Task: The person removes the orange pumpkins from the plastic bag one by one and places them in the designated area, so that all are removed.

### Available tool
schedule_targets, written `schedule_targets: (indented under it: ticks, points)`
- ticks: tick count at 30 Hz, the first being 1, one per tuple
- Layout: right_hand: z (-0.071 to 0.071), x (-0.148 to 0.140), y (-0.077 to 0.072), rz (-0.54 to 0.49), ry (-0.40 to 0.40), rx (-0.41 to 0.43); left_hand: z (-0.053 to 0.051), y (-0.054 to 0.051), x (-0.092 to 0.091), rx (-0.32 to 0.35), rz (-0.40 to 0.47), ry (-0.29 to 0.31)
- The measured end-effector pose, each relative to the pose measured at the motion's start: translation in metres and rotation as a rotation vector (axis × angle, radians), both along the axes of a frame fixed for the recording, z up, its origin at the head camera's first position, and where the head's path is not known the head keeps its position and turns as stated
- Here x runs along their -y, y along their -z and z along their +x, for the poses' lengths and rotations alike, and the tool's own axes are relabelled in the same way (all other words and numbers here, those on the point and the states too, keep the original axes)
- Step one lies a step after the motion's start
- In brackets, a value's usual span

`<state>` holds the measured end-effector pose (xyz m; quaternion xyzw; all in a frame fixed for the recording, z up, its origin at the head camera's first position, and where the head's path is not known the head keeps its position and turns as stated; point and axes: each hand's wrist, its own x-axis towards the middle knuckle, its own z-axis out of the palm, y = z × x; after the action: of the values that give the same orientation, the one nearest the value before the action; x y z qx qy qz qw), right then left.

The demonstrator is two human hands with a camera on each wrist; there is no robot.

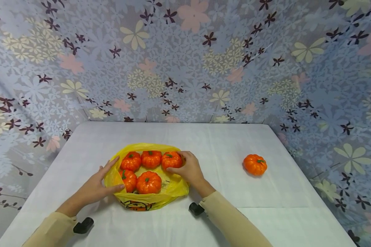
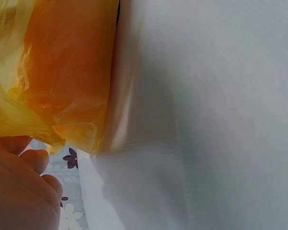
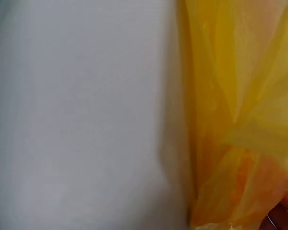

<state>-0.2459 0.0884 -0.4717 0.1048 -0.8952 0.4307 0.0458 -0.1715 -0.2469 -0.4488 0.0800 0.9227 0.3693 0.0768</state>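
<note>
A yellow plastic bag (image 1: 175,188) lies with its mouth wide, several small orange pumpkins (image 1: 149,182) inside. My right hand (image 1: 190,168) grips the pumpkin (image 1: 171,160) at the bag's right back, fingers behind it and thumb in front. On the left side, my left hand (image 1: 96,187) holds the bag's rim, its thumb over the edge beside the front left pumpkin. In the left wrist view the hand (image 2: 24,184) touches the yellow bag (image 2: 19,112); in the right wrist view only fingertips (image 3: 283,214) show beside the bag (image 3: 216,96).
One more orange pumpkin (image 1: 255,165) sits by itself on the white-covered table (image 1: 222,144), to the right of the bag. Behind the table and along its sides hangs a floral cloth (image 1: 185,61).
</note>
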Motion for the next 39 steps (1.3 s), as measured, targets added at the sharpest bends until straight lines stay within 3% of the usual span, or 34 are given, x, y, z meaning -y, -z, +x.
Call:
schedule_targets:
  ticks: [11, 23, 39]
  points:
    - [0.000, -0.001, -0.006, -0.032, -0.009, -0.042, -0.001, 0.000, 0.000, 0.002, -0.006, 0.000]
    - [0.004, -0.002, -0.023, -0.092, -0.010, -0.070, -0.001, 0.000, 0.000, 0.003, -0.002, -0.005]
    - [-0.001, -0.022, -0.043, -0.122, 0.060, -0.134, -0.002, -0.001, 0.000, 0.020, 0.002, -0.008]
